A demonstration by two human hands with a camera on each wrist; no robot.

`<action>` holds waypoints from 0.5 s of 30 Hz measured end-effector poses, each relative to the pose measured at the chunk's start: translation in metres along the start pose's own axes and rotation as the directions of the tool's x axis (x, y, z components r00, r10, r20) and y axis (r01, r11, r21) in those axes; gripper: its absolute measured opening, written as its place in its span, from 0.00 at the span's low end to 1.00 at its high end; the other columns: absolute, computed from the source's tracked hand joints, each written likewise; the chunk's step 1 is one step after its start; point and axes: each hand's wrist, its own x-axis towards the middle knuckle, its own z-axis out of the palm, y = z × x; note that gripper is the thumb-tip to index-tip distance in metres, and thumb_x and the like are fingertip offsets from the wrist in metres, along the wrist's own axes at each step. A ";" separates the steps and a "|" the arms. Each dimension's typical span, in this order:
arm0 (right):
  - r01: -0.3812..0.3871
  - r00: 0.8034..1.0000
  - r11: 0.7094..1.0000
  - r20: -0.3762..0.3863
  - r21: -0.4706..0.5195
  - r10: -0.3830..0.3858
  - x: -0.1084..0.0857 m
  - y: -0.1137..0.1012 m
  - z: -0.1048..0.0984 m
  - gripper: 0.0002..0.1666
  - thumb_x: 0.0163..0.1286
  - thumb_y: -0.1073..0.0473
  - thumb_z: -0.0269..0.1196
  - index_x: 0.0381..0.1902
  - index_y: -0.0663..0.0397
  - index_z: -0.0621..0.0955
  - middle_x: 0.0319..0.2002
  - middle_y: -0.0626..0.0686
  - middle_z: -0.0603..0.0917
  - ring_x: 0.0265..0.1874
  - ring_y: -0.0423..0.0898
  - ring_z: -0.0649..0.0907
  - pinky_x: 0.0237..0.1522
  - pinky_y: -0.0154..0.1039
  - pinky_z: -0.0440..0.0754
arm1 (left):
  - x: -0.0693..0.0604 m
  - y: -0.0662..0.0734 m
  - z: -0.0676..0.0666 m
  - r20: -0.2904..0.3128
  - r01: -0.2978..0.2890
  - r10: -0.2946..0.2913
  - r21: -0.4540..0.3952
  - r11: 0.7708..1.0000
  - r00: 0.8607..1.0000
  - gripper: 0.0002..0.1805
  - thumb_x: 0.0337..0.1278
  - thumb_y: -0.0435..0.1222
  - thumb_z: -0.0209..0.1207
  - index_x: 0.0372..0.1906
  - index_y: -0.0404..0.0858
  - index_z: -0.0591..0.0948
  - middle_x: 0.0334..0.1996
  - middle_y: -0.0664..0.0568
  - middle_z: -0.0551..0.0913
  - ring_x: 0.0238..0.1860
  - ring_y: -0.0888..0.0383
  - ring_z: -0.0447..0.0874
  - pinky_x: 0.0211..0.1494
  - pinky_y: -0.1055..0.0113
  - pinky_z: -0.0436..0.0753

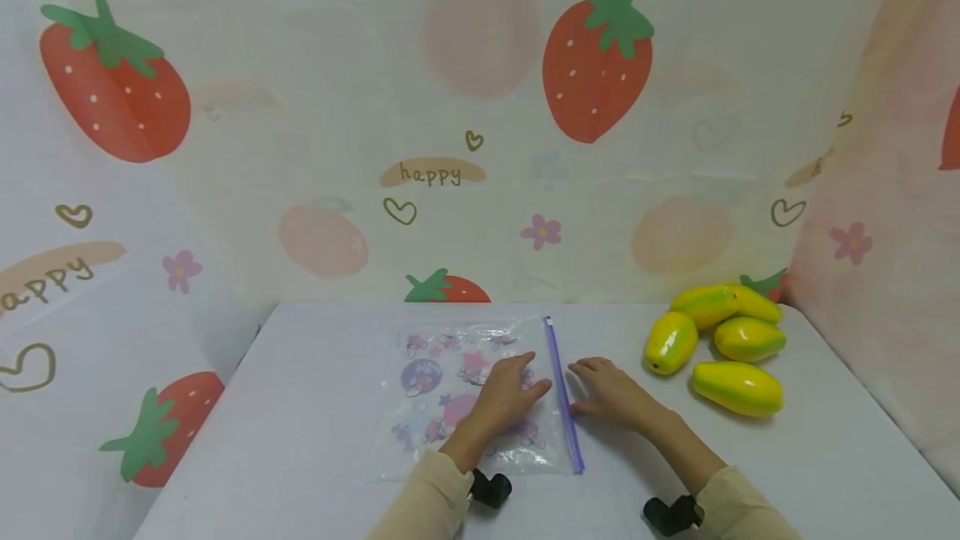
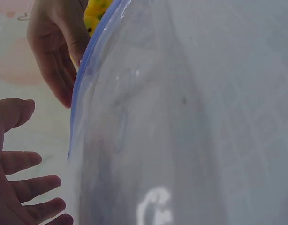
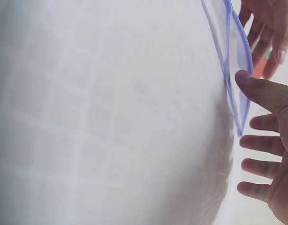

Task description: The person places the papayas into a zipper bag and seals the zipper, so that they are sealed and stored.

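Observation:
A clear zip bag (image 1: pixel 401 419) printed with pink and purple cartoon figures lies flat on the table, its purple zip edge (image 1: pixel 566 407) towards the right. My left hand (image 1: pixel 504 397) is over the bag's right part, fingers spread and relaxed. Just right of the zip edge is my right hand (image 1: pixel 617 394), its thumb at the purple strip. In the right wrist view the two purple edges of the mouth (image 3: pixel 242 42) stand apart, and the right thumb (image 3: pixel 263 91) overlaps one of them. Neither hand grips anything.
Several yellow-green mango-like fruits (image 1: pixel 738 388) lie at the table's right back, beyond my right hand. The white table (image 1: pixel 300 407) meets a strawberry-printed backdrop (image 1: pixel 480 107) at its back edge. A black wrist camera (image 1: pixel 491 490) sits at the left cuff.

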 end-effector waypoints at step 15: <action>0.079 0.997 0.997 0.023 0.020 -0.080 0.001 -0.003 0.002 0.33 0.61 0.54 0.68 0.60 0.66 0.76 0.61 0.64 0.78 0.65 0.65 0.72 0.65 0.62 0.67 | 0.004 0.012 0.014 0.021 0.006 -0.007 0.030 1.000 1.000 0.29 0.61 0.45 0.61 0.64 0.35 0.74 0.61 0.41 0.78 0.65 0.44 0.74 0.68 0.53 0.70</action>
